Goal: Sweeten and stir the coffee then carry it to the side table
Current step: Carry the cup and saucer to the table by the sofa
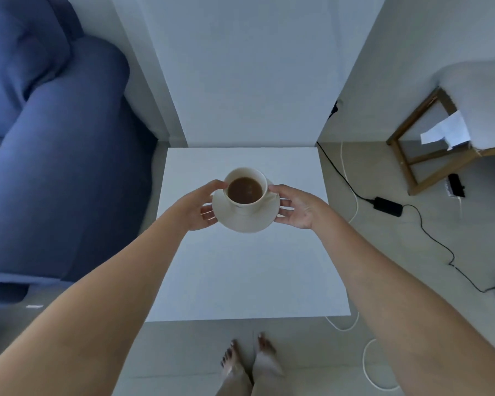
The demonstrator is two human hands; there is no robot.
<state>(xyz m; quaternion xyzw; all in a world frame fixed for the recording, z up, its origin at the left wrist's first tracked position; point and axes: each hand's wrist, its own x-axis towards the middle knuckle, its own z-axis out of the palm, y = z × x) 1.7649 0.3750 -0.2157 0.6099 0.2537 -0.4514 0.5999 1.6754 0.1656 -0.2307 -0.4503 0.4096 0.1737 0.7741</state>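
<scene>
A white cup [245,187] of brown coffee stands on a white saucer [247,221]. I hold the saucer level above the far half of the white square side table [246,270]. My left hand [199,205] grips the saucer's left rim, its thumb touching the cup's side. On the other side, my right hand [296,208] grips the saucer's right rim with fingers under it and thumb by the cup. No spoon shows in the cup.
A blue sofa [55,172] stands close to the table's left. White wall panels rise behind the table. On the floor to the right lie a black power brick with cables [387,205], white cords, and a wooden stool [429,155]. My bare feet [249,358] stand at the table's near edge.
</scene>
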